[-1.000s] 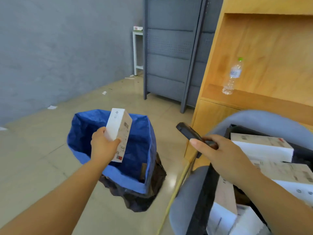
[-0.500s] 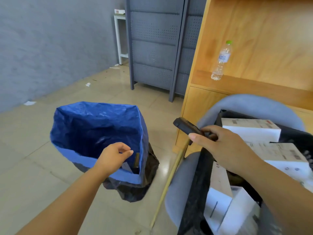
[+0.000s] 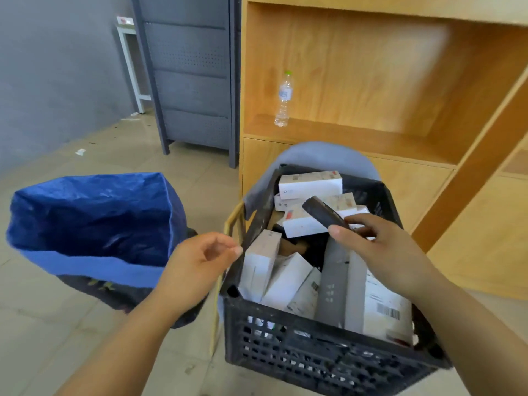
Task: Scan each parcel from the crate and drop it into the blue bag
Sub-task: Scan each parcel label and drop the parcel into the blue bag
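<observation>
A black plastic crate [image 3: 300, 350] sits on a grey chair and holds several white and grey parcels [image 3: 310, 184]. My right hand [image 3: 380, 247] hovers over the crate and grips a dark handheld scanner [image 3: 323, 214]. The blue bag [image 3: 94, 221] stands open on the floor to the left. My left hand [image 3: 197, 267] hangs between the bag and the crate's left rim with loosely curled fingers, holding nothing. A white box [image 3: 261, 262] stands upright just right of that hand.
A wooden shelf unit [image 3: 371, 81] with a plastic water bottle [image 3: 283, 100] rises behind the crate. A grey metal rack [image 3: 191, 81] and a white stool [image 3: 128, 61] stand at the back left. A wooden stick [image 3: 220, 281] leans beside the chair.
My left hand dropped the white box into the blue bag, then moved right toward the crate, empty. The view swung right onto the crate. My right hand kept the scanner.
</observation>
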Demonstrator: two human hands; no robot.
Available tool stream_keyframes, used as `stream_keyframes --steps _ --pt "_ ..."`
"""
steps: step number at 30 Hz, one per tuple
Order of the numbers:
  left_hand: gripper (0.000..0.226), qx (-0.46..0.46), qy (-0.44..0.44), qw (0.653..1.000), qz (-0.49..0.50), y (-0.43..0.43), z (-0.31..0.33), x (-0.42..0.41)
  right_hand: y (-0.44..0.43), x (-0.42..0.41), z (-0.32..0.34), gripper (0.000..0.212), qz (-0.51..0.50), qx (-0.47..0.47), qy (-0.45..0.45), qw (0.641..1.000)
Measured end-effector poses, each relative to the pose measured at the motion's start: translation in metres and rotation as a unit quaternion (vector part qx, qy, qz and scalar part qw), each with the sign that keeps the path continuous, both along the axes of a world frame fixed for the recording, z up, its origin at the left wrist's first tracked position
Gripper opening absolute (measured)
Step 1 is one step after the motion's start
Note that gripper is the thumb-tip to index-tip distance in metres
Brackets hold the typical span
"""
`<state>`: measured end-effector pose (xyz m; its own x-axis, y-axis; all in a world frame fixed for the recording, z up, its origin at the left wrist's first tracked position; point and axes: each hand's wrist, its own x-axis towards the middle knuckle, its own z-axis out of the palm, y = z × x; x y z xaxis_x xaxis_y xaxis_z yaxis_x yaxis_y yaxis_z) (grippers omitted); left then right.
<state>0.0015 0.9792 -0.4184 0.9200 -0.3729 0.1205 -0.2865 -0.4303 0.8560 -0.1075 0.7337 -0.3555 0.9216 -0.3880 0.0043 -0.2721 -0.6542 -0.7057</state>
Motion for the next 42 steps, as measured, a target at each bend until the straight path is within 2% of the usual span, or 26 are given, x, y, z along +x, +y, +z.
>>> stream_keyframes --steps 2,5,6,9,11,13,15,19,21,23,26,28,33,36,39,42 --pt "0.015 0.034 -0.01 0.999 -0.009 -0.022 -0.007 -0.011 -0.011 -0.018 -0.004 0.031 -0.017 0.013 0.006 1.0" --pt "0.056 0.163 -0.026 0.986 -0.024 -0.052 -0.02 -0.015 -0.024 -0.04 -0.011 0.064 -0.043 0.012 0.021 0.999" --pt "0.068 0.22 -0.022 0.975 -0.028 -0.061 -0.023 -0.015 -0.026 -0.045 -0.013 0.063 -0.05 0.014 0.023 0.998" --pt "0.084 0.381 -0.035 0.924 -0.022 -0.079 -0.034 -0.013 -0.03 -0.057 -0.017 0.04 -0.057 0.029 0.024 0.998" --pt "0.081 0.45 -0.064 0.891 0.0 -0.088 -0.038 -0.014 -0.033 -0.062 -0.022 0.053 -0.062 0.041 0.023 0.997" --pt "0.067 0.483 -0.1 0.87 0.013 -0.094 -0.038 -0.015 -0.036 -0.065 -0.024 0.068 -0.066 0.049 0.018 0.996" --pt "0.054 0.489 -0.125 0.863 0.005 -0.099 -0.038 -0.016 -0.039 -0.066 -0.026 0.067 -0.071 0.056 0.015 0.996" --pt "0.047 0.456 -0.087 0.884 -0.051 -0.109 -0.044 -0.022 -0.045 -0.066 -0.031 0.043 -0.076 0.05 0.014 0.996" --pt "0.047 0.435 -0.069 0.896 -0.052 -0.11 -0.046 -0.023 -0.046 -0.065 -0.033 0.039 -0.077 0.049 0.017 0.996" --pt "0.044 0.417 -0.06 0.905 -0.05 -0.109 -0.044 -0.021 -0.045 -0.064 -0.033 0.041 -0.077 0.056 0.022 0.995" --pt "0.038 0.389 -0.076 0.917 -0.045 -0.103 -0.039 -0.02 -0.045 -0.064 -0.033 0.055 -0.072 0.064 0.022 0.995" --pt "0.04 0.36 -0.101 0.927 -0.017 -0.098 -0.034 -0.021 -0.045 -0.064 -0.034 0.053 -0.074 0.071 0.018 0.995" --pt "0.049 0.199 -0.119 0.968 0.093 -0.078 -0.006 -0.027 -0.046 -0.065 -0.034 0.058 -0.072 0.075 0.008 0.995" --pt "0.04 0.064 -0.106 0.982 0.145 -0.067 0.013 -0.033 -0.047 -0.066 -0.033 0.044 -0.077 0.078 -0.002 0.994" --pt "0.036 -0.051 -0.078 0.987 0.134 -0.063 0.023 -0.038 -0.049 -0.067 -0.033 0.042 -0.084 0.083 -0.018 0.993" --pt "0.048 -0.077 -0.073 0.991 0.082 -0.07 0.019 -0.046 -0.052 -0.069 -0.035 0.062 -0.088 0.09 -0.034 0.991"
